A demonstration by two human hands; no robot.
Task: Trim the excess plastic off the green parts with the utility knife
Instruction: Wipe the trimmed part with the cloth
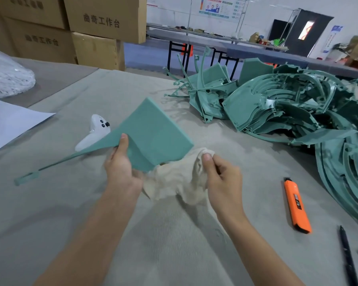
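The left hand (120, 170) grips one green part (153, 133) above the desk (81, 203), thumb on top. The right hand (221, 182) pinches one beige cloth (174, 178) just under it. One orange knife (297, 205) lies untouched to the right, near a pile (277, 104) of green parts too tangled to count. One white controller (95, 129) and one pen (346, 254) also lie there.

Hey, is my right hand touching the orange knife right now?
Apart. The head view shows the right hand pinching the cloth, with bare table between it and the knife lying to its right.
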